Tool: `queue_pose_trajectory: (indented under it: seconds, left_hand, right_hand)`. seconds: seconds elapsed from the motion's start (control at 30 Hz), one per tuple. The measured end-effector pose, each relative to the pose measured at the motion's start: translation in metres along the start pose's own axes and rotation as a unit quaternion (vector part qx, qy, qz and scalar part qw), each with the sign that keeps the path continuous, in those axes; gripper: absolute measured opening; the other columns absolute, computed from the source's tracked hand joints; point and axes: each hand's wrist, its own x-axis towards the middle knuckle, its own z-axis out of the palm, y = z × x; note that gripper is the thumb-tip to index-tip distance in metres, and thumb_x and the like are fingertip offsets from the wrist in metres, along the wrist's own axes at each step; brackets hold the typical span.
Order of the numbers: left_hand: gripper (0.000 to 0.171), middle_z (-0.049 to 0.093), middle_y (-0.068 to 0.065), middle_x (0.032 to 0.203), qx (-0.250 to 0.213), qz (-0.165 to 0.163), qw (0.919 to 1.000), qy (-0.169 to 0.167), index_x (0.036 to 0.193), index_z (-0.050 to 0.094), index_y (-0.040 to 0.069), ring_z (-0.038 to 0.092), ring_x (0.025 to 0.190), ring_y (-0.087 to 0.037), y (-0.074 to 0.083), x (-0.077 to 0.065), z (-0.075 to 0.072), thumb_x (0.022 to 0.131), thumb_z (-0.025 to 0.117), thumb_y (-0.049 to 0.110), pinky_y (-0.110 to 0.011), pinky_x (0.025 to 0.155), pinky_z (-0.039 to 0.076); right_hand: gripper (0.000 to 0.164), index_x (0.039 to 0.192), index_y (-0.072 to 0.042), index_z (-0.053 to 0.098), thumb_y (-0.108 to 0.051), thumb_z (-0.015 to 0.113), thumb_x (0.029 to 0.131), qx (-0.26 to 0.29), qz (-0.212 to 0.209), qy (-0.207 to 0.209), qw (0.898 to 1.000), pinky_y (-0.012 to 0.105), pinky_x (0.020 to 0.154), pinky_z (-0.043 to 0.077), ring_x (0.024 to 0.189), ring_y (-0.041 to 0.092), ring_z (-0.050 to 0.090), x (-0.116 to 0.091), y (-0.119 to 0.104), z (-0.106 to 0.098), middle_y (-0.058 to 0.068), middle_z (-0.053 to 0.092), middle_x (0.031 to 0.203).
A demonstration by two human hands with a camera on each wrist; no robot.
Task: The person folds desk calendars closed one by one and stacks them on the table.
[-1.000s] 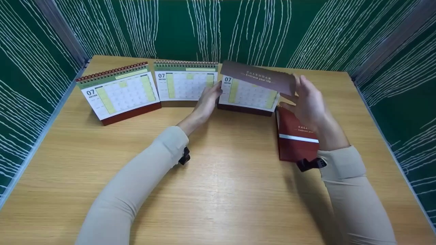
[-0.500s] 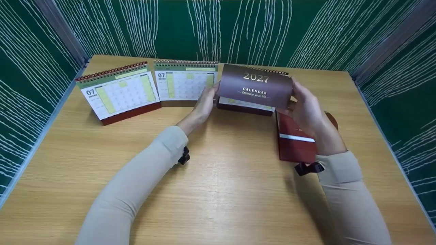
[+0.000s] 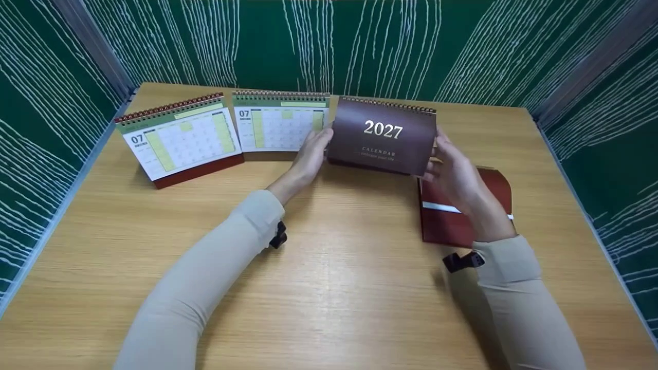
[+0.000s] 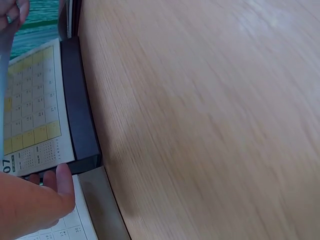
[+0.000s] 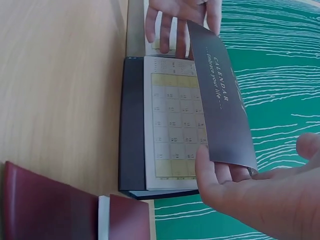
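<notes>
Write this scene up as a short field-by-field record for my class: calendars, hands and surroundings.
Brown calendar: standing, cover reads 2027
Left hand: at the brown calendar's left edge
Right hand: at the cover's right edge
Middle calendar: standing, shows 07
Left calendar: standing, shows 07
Red item: lying flat, white band across it, partly hidden by the right arm
Table: wood-patterned
Backdrop: green with white lines
</notes>
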Motion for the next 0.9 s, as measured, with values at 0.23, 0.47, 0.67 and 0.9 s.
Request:
queue_pose_trajectory:
  seconds: [0.23,0.47,0.67,0.9]
  left_hand:
    - [0.061,0.040,-0.004,0.156,0.020,0.014,0.9997,-0.003,0.169,0.029,0.018,0.036,0.148,-0.020,-0.001,0.001,0.000,0.114,0.033,0.044,-0.039,0.124,0.033]
    - [0.060,0.046,-0.008,0.153,0.102,0.026,0.9941,0.028,0.168,0.032,0.016,0.043,0.139,-0.021,0.000,0.004,0.003,0.113,0.041,0.037,-0.035,0.122,0.033]
    - [0.059,0.051,-0.008,0.149,0.129,0.038,0.9898,0.047,0.166,0.038,0.015,0.047,0.135,-0.020,-0.001,0.006,0.004,0.110,0.045,0.032,-0.032,0.119,0.035]
    - [0.060,0.050,-0.008,0.147,0.123,0.040,0.9907,0.044,0.167,0.035,0.013,0.049,0.133,-0.018,0.000,0.007,0.006,0.110,0.048,0.028,-0.028,0.115,0.040]
  right_hand:
    - [0.063,0.170,-0.044,0.007,-0.048,0.034,0.114,-0.057,0.000,0.019,0.998,0.047,0.121,0.032,0.130,0.029,0.050,0.004,0.008,-0.003,0.011,0.041,0.151]
    - [0.065,0.170,-0.043,0.000,-0.047,0.033,0.114,-0.098,0.002,0.028,0.995,0.055,0.128,0.021,0.143,0.034,0.040,0.009,0.018,-0.008,0.013,0.032,0.167]
    - [0.065,0.169,-0.042,-0.004,-0.046,0.030,0.115,-0.132,0.013,0.036,0.990,0.055,0.129,0.022,0.140,0.033,0.041,0.013,0.026,-0.014,0.018,0.042,0.153]
    - [0.067,0.171,-0.036,-0.002,-0.043,0.033,0.115,-0.152,0.027,0.055,0.986,0.053,0.128,0.026,0.137,0.030,0.043,0.015,0.027,-0.018,0.013,0.046,0.146]
